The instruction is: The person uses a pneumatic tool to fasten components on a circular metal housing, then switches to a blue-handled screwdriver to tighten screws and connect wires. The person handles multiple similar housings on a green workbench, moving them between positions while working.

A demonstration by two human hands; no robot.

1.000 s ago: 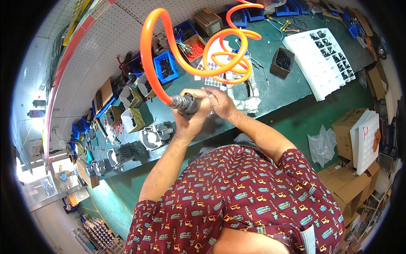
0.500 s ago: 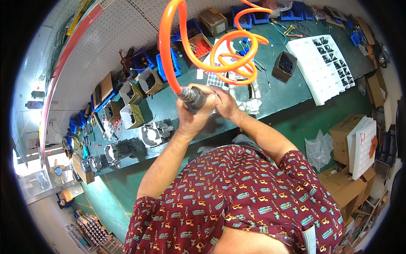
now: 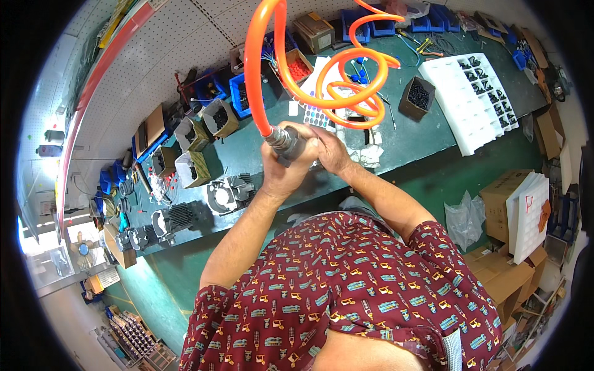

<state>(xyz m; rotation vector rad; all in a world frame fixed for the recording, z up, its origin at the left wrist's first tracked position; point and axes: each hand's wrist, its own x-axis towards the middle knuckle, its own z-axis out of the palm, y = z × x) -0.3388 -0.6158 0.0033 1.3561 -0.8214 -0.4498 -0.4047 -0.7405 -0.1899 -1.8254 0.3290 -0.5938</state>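
Head view: the left hand (image 3: 283, 178) is wrapped firmly around a dark hose-fed tool (image 3: 289, 147), its metal fitting uppermost. The right hand (image 3: 334, 154) presses in close, its curled fingers meeting the left at the far side; whether they pinch anything cannot be told, since the left hand and the tool hide that spot. The tool is held up above the near edge of the bench (image 3: 434, 134), an orange coiled hose (image 3: 255, 68) rising from its fitting.

Compared with a second ago, the tool and hose sit slightly farther right, and the hands have drawn closer together. The two-handed hold persists, so I judge the work to be still going on in the hands, with the tool not set down.

Around them on the bench, a sheet with coloured dots (image 3: 317, 115) lies just beyond the hands. To the right stand a brown box (image 3: 411, 111) of small black parts and a white tray (image 3: 447, 102), partly filled with black pieces. To the left are a white-faced housing (image 3: 221, 198) and a blue bin (image 3: 236, 96).

Farther out, a perforated wall panel (image 3: 167, 55) backs the bench; on the green floor (image 3: 427, 180), a clear plastic bag (image 3: 465, 221) lies near a cardboard carton (image 3: 495, 204).
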